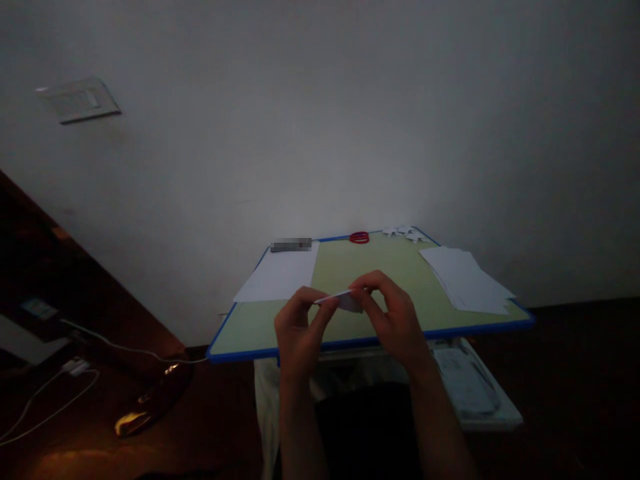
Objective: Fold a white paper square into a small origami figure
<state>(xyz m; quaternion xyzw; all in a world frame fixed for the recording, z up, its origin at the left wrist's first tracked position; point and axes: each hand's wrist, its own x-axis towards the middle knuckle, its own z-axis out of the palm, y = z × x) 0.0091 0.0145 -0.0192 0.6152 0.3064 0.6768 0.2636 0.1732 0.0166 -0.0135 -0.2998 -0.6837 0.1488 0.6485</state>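
At the near side of the pale-green, blue-edged table (365,259), the left hand (299,325) and right hand (394,321) pinch a small white paper piece (351,303) between closed fingertips.

- Hands: two, left hand (295,330) and right hand (395,323), both bare, with slender fingers and thumbs.
- Forearms: left forearm (301,427) and right forearm (435,407) uncovered from the wrist down to the lower edge of my view; each narrows at the wrist and broadens toward the elbow.
- Upper garment: black clothing (367,437) at the front of the body, between the forearms; dark and uniform from where I stand, with surface detail lost in the dim light.
- Lower garment: pale, off-white cloth (266,403), apparently trousers, loose and softly creased; exact cut unclear.
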